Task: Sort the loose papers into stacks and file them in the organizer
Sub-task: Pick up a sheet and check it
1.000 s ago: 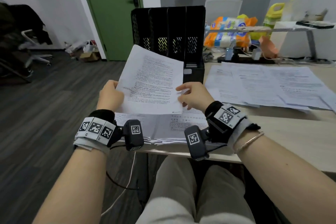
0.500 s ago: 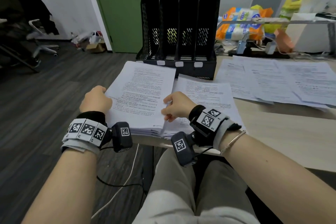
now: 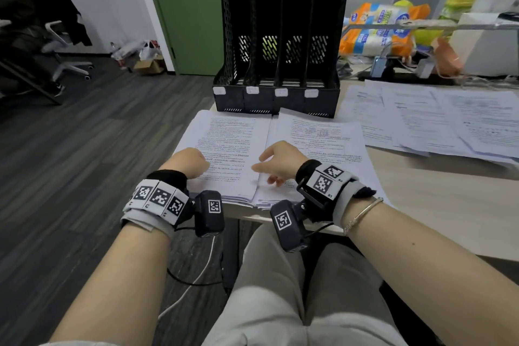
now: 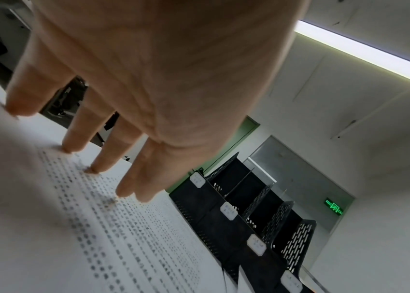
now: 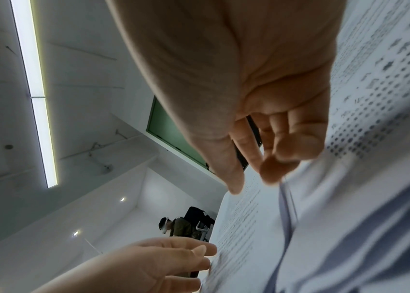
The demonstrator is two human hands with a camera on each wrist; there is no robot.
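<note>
Two stacks of white printed paper are lying side by side; my left hand (image 3: 187, 161) is pressing straight fingers on the left stack (image 3: 224, 146), my right hand (image 3: 278, 161) is hovering loose-fingered.

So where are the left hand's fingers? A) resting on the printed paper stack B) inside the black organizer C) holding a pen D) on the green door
A: the left hand has straight fingers whose tips touch the printed paper stack, with the black organizer beyond them.
</note>
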